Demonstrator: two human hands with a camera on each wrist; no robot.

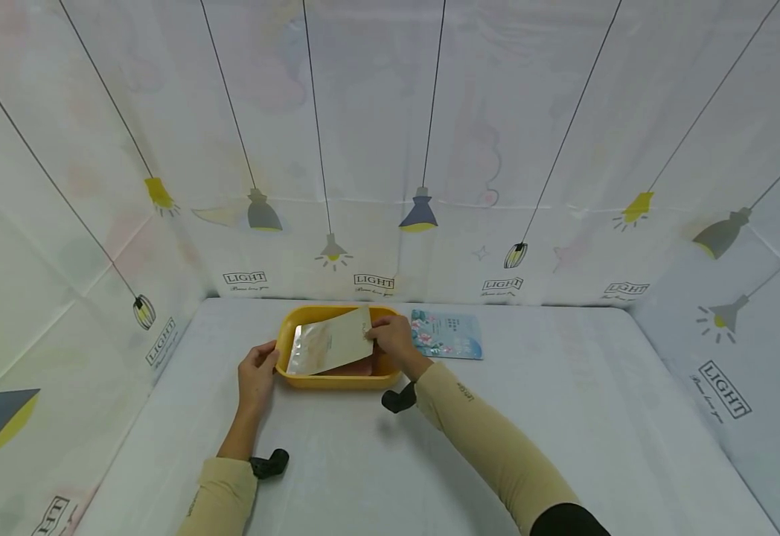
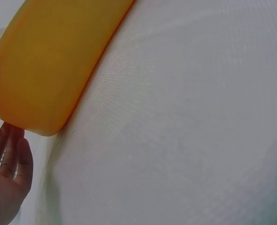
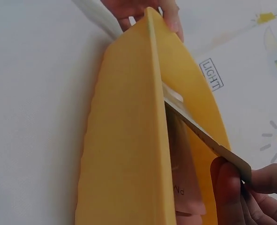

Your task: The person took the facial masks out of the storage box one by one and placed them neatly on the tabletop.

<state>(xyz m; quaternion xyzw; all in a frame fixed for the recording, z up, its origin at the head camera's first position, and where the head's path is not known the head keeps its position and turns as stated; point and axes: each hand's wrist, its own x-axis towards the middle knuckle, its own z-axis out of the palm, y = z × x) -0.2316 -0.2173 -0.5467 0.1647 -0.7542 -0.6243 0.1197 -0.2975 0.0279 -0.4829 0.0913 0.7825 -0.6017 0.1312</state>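
A yellow plastic tray [image 1: 336, 383] stands at the back of the table. My left hand [image 1: 256, 376] holds its left end, fingertips at the rim; in the left wrist view the left hand [image 2: 9, 171] shows low beside the tray's end wall [image 2: 40, 65]. My right hand [image 1: 395, 339] pinches the right edge of a flat cream packet [image 1: 339, 339] between thumb and fingers. The packet tilts over the tray, its shiny left end low inside. Beneath it lies a pinkish packet [image 3: 187, 180], partly hidden by the tray's wall.
A light blue packet with a floral print [image 1: 446, 335] lies flat on the white table just right of the tray. A pale curtain printed with hanging lamps [image 1: 370, 149] rises behind the table and along both sides.
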